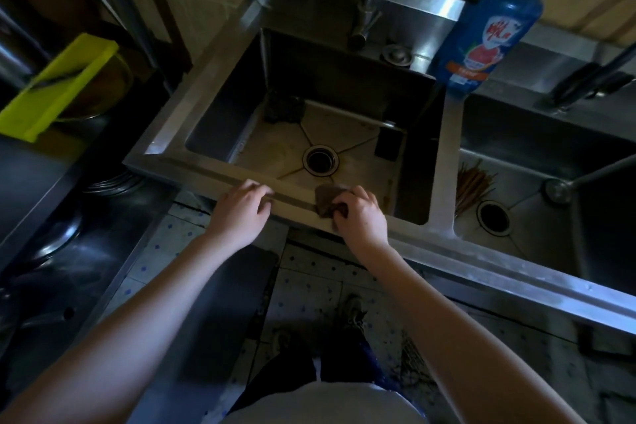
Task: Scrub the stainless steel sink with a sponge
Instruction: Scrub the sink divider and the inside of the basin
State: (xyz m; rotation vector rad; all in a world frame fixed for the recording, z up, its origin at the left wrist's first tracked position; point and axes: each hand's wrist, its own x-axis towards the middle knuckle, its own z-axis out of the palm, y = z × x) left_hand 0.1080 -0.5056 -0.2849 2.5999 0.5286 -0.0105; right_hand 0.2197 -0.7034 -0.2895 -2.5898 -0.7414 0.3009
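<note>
Left hand: palm down on the front rim of the sink, fingers loosely spread, holding nothing.
Sponge: dark, pressed on that rim, just right of the left hand.
Right hand: fingers curled around the sponge.
Bottle: blue, behind the sink.

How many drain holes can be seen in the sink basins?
2. One drain hole is in the floor of the left basin, beyond the hands. The other drain hole is in the right basin, beside a bundle of chopsticks. That basin runs off the picture.
</note>
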